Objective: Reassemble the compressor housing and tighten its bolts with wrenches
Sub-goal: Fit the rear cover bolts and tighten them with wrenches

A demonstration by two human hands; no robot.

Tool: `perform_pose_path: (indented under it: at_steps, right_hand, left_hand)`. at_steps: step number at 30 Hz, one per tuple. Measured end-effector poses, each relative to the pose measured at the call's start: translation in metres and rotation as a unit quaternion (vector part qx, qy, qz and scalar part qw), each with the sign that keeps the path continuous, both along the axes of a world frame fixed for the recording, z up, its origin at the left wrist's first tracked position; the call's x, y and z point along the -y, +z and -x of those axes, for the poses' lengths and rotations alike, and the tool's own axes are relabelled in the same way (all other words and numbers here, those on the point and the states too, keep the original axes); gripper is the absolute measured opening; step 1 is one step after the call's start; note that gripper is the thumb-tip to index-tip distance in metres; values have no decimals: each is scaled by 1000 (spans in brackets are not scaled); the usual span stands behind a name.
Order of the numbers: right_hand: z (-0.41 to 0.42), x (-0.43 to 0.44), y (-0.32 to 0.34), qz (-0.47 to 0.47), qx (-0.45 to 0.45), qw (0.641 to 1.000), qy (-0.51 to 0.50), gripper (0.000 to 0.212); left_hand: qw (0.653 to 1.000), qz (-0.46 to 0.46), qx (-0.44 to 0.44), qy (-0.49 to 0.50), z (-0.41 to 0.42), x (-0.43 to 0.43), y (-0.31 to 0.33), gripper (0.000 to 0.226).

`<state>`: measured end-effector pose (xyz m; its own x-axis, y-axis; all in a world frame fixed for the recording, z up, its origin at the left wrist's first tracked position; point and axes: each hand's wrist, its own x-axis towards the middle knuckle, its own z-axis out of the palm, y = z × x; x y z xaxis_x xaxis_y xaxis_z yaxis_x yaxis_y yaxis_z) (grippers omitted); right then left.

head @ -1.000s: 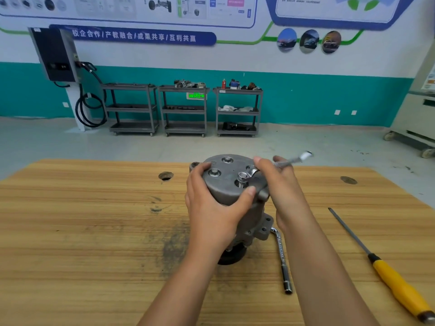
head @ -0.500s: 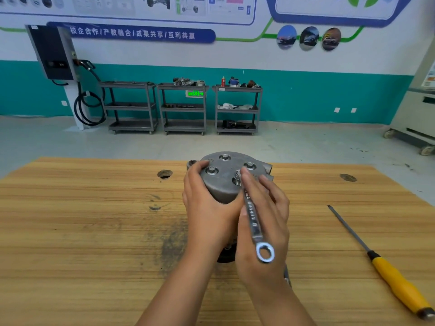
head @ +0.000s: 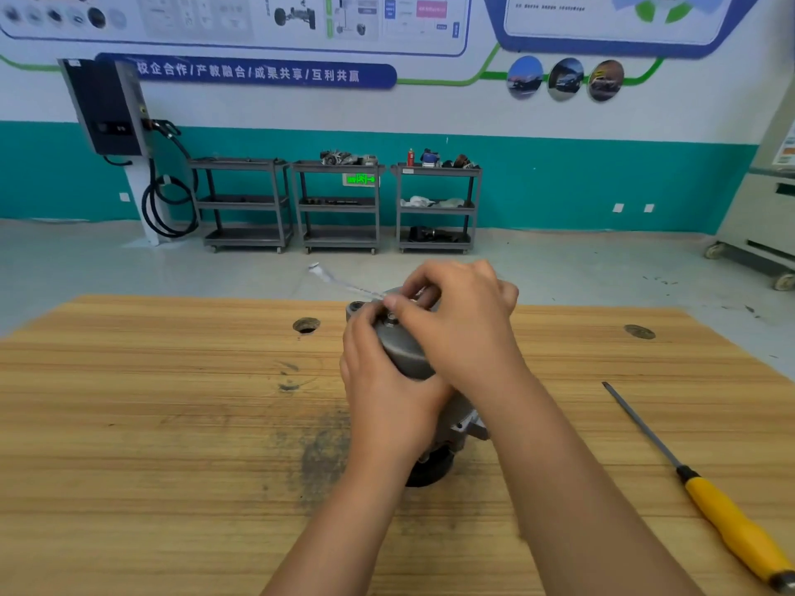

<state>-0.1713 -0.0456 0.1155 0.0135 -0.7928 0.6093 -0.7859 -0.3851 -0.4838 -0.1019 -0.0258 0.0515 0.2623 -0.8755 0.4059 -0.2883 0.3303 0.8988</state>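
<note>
While the wooden table (head: 172,423) carries the compressor (head: 404,350) upright near its middle, my left hand (head: 387,393) wraps its fingers round the compressor's near-left side and steadies it. My right hand (head: 460,320) comes over the top from the right, fingers curled and pinching the wrench (head: 344,285), so it is the hand nearer the work. Blurred, the wrench's long handle runs from that grip away to the far left, past the compressor's edge. I judge the next swing must pivot about the top face, where the bolt is hidden under my fingers.
</note>
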Motion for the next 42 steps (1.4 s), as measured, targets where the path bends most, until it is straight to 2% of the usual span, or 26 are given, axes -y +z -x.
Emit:
perform_pose_path:
  at_steps: [2,4,6,8,10,12,13,14,16,19,21,23,24,28,30,32,34,37,42]
  right_hand:
    - [7,13,5,-63,29,997,-24,8]
    - [20,23,4,-142,64,987,-31,19]
    - [36,26,-1,-205,160,966,6,28]
    - [45,20,-10,-222,305,924,61,29]
    - [46,14,-25,-200,459,861,89,35]
    - [39,7,-40,-124,602,783,97,30]
    - [34,3,-45,-68,646,754,97,22]
    - [27,-3,-50,-12,664,742,95,16]
    - [14,-15,-55,78,641,758,88,14]
    - [0,-33,-63,158,555,809,115,16]
    - [-8,-43,-73,175,468,859,112,16]
    - [-13,-49,-83,190,346,916,70,29]
    - [-15,-51,-87,202,290,934,56,34]
    - [-11,-48,-82,232,185,954,45,32]
    - [-9,-44,-70,243,165,955,29,26]
    - [-6,-37,-53,231,158,960,20,17]
    - [-4,-31,-36,196,111,974,17,13]
    - [3,-20,-17,101,29,994,43,16]
    - [9,-1,1,-50,6,999,11,18]
  left_hand:
    - [1000,0,-3,3,-2,-1,-1,72]
    - [1000,0,4,8,-3,1,-2,74]
    - [1000,3,12,9,-3,2,-4,77]
    - [1000,6,14,10,-2,2,-5,76]
    - [1000,11,15,11,-1,2,-6,74]
    - [1000,15,17,14,1,2,-5,73]
    - [1000,16,16,15,2,3,-5,73]
    - [1000,17,14,15,2,3,-5,73]
    - [1000,19,8,15,2,3,-6,73]
    - [1000,22,3,17,0,3,-7,74]
    - [1000,15,-3,10,-1,4,-6,75]
    - [1000,13,-13,-2,-1,5,-4,75]
    - [1000,15,-15,-4,-1,6,-3,73]
    - [999,31,-19,5,0,4,-3,52]
    - [999,31,-19,8,-1,2,-3,48]
    - [999,16,-29,-5,-1,2,-1,53]
    - [999,6,-29,-15,-1,3,0,58]
    - [1000,3,-7,-6,-1,2,-1,66]
    - [1000,-6,1,-2,-1,2,-3,78]
